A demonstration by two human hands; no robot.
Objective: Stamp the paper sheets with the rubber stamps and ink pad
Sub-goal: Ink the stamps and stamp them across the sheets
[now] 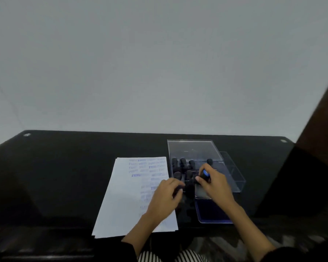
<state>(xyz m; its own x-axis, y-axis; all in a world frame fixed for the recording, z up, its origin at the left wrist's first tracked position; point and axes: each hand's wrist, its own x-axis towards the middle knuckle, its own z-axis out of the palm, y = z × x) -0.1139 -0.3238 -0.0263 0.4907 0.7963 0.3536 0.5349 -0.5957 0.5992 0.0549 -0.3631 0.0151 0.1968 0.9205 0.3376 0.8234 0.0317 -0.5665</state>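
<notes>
ink pad [214, 212] open at near edge, right of the paper sheets [133, 195]. left hand [164, 197] curled on a dark stamp at the sheet edge; right hand [214, 183] pinching a blue-topped stamp [205, 174] by the clear stamp box [195, 163]. risk: wet faces smudging paper, knocking racked stamps.

dim, flat light | soft blur overall | wide-angle bending at edges

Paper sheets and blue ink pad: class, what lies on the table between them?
In the head view, only bare black table lies between the paper sheets and the blue ink pad, shadowed by the hands above.
</notes>
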